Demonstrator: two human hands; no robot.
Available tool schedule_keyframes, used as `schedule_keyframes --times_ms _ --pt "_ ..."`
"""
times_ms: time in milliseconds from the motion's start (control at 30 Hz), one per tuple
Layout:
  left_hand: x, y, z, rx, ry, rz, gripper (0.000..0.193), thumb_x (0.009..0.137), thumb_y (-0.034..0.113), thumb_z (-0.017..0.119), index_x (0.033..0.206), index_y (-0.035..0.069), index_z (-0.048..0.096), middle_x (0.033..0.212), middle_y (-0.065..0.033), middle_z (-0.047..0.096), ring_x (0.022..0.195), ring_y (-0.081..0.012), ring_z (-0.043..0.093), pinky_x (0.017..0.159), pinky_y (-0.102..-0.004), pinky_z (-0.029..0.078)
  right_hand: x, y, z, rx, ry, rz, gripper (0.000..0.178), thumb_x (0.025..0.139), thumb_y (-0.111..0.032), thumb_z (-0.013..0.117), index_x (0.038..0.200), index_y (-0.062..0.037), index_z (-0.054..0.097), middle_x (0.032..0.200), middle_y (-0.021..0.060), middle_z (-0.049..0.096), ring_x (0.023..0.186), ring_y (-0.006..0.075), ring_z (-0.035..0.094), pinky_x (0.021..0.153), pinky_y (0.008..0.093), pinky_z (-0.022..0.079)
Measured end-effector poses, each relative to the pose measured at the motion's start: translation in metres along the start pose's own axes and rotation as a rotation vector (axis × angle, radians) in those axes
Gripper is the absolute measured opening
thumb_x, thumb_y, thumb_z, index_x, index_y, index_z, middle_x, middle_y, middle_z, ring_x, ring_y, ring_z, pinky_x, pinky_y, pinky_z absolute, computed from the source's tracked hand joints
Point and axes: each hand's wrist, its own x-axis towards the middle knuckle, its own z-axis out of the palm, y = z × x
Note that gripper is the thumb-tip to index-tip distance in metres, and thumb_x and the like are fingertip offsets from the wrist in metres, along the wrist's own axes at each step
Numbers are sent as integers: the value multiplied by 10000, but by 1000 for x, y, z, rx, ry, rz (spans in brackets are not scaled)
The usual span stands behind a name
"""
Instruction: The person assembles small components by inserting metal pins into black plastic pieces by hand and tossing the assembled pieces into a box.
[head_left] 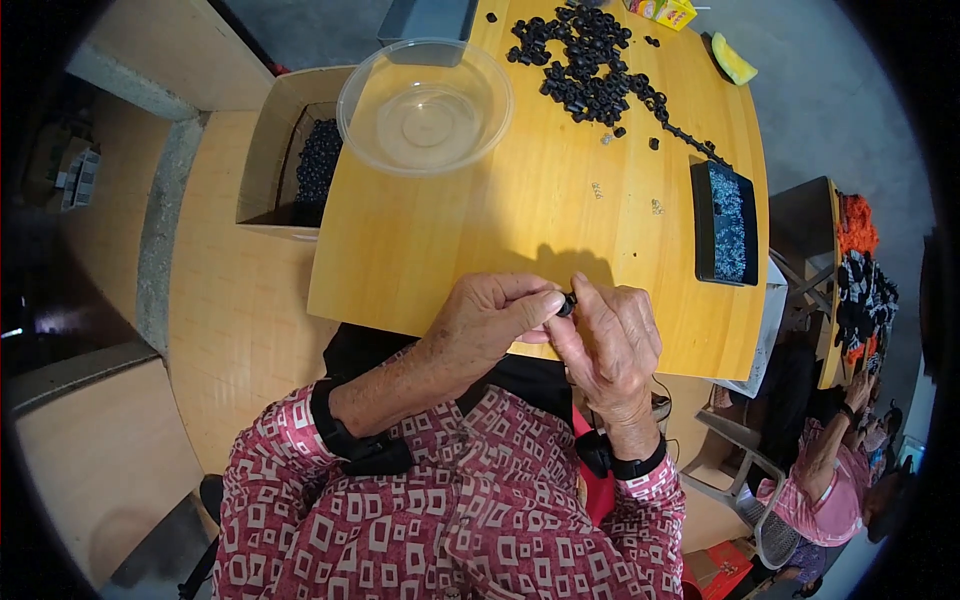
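Observation:
Above the near edge of the table, my two hands meet around a small black round part (567,304). My left hand (498,312) pinches it between thumb and fingers, coming from the left. From the other side, my right hand (614,338) closes its thumb and index finger on the same part. Its finer shape is largely covered by the fingertips. A loose pile of similar black parts (590,85) spreads over the far side of the table (420,250). To the right stands a black tray (705,235) holding many tiny pale bluish pieces. A few tiny clear pieces (657,207) lie nearer my hands.
A clear plastic bowl (355,120) overhangs the table's far left, beside a grey bin (440,20). Left of the table, a cardboard box (262,165) holds black parts. A yellow packet (672,14) and a melon slice (735,62) lie far right. Another person (825,490) sits at right.

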Motion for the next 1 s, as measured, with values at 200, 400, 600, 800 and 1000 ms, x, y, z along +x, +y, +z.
schedule_keyframes --times_ms 200,400,600,800,1000 --pt "0 5 -1 -51 -27 -19 318 1005 243 582 1088 -49 675 922 -30 656 884 -63 604 790 -225 530 0 3 1 -1 -7 -25 411 696 -58 831 1059 54 674 787 99 633 695 237 607 623 343 479" --pt "3 1 -8 -14 -42 -54 281 982 243 630 1096 -7 688 982 -35 687 884 -76 632 825 -242 537 1 6 3 3 27 -55 367 696 -49 824 1018 54 681 759 86 622 656 232 596 601 336 468" --pt "7 14 -10 92 -64 -88 289 967 230 651 1093 -27 684 964 -39 687 906 -83 628 841 -246 529 3 6 4 -12 10 -53 336 712 -58 814 1004 47 683 734 76 590 633 227 573 585 342 457" --pt "12 15 -14 119 -63 11 239 935 162 661 1051 -44 696 922 -49 695 877 -85 621 802 -232 505 8 -1 7 -107 -39 -34 337 721 -67 816 1019 18 685 747 71 561 663 227 555 611 351 453" --pt "12 14 -10 71 -35 55 232 940 161 652 1046 -38 702 925 -39 694 878 -78 615 812 -237 499 14 1 3 71 -61 40 403 702 -114 838 1055 -4 680 766 69 571 698 234 561 654 353 456"
